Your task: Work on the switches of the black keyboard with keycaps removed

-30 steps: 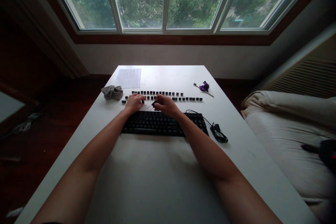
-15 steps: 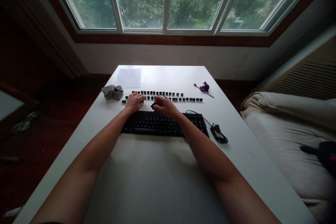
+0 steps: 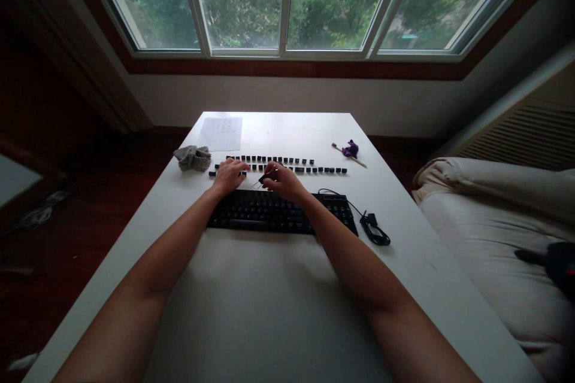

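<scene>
My left hand (image 3: 229, 175) rests on the table with its fingers apart, over the left end of the rows of loose black keycaps (image 3: 260, 167). One small keycap (image 3: 244, 173) lies by its thumb; whether they touch, I cannot tell. Pinched in my right hand (image 3: 282, 181) is a keycap puller (image 3: 264, 179) with a dark body and thin wire prongs that point left and down. It is above the back edge of the black keyboard (image 3: 256, 212), which lies flat below both hands. My right forearm covers part of the keyboard's right side.
A coiled black cable (image 3: 376, 232) lies right of the keyboard. Farther back are a grey cloth (image 3: 193, 158), a printed paper sheet (image 3: 222, 133), and a purple bundle (image 3: 350, 149) beside a thin brush (image 3: 359, 163). The white table (image 3: 269, 299) has a sofa (image 3: 476, 239) on its right.
My right hand's fingers have loosened slightly around the keycap puller, and its prongs have shifted a little. My left hand and the keyboard stay where they were.
</scene>
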